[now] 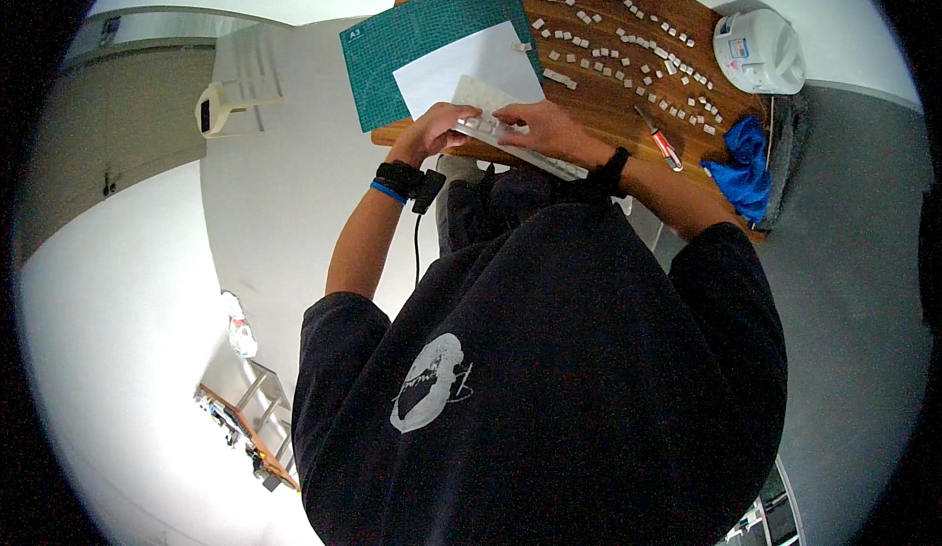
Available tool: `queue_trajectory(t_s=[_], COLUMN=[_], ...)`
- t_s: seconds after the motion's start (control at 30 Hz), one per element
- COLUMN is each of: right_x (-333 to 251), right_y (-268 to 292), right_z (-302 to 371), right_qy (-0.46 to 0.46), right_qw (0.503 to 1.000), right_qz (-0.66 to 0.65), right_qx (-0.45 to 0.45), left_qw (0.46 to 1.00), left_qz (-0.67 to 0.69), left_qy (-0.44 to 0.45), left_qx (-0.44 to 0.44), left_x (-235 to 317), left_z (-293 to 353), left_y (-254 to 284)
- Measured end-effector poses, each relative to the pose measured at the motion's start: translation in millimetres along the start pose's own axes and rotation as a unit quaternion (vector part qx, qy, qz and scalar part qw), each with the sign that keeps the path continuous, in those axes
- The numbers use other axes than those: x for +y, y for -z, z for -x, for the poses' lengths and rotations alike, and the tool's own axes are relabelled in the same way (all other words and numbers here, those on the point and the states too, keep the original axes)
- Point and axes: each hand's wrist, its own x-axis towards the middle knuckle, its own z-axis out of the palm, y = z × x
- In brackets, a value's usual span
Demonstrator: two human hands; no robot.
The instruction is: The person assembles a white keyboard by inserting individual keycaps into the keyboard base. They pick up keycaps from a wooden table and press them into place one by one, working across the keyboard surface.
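The pale keyboard (478,93) lies slantwise at the near edge of the worktop (608,114), its far corner overlapping a sheet of paper and its long side running down to the right above the person's lap. Both hands are on it. The left hand (439,129) grips its left end, fingers curled over the top, the wrist bent inward. The right hand (549,129) comes across from the right with the forearm angled forward, palm down, thumb and fingers bent onto the keys; whether it pinches a key I cannot tell. Each wrist wears a black band, and the left also has a blue one (388,192).

The paper (430,77) is smooth and white, with a small pale piece (521,47) near its far right corner. It lies on a green cutting mat (373,95) with a fine grid. To the right, small blocky white keycaps (709,129) stand in loose rows on the dark, wood-grained worktop. Nearer lies a slim red-and-white knife (665,147), then a crumpled blue cloth (746,168). Behind that sits a round white plastic tub (756,51), its contents hidden.
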Motion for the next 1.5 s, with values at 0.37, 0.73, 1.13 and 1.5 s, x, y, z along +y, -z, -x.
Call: queue_trajectory(t_s=[0.37, 0.73, 1.13, 1.5], right_x=[-7.6, 61.0, 202.5, 196.7], right_y=[9.4, 31.4, 25.4, 32.1], right_z=[-17.5, -7.8, 42.0, 33.6], right_qy=[-0.092, -0.135, -0.188, -0.136], right_qw=[0.995, 0.982, 0.960, 0.973], right_qz=[-0.014, -0.112, 0.057, 0.081], right_qx=[-0.021, 0.070, 0.201, 0.167], left_qw=[0.998, 0.971, 0.970, 0.977], left_qz=[0.041, 0.216, 0.200, 0.164], left_qy=[-0.041, 0.088, 0.127, 0.123], left_qx=[0.000, 0.045, 0.046, 0.053], left_x=[7.9, 20.0, 26.4, 38.8], left_z=[1.7, 2.8, 3.6, 7.5], left_y=[-5.0, -9.5, -7.8, -10.4])
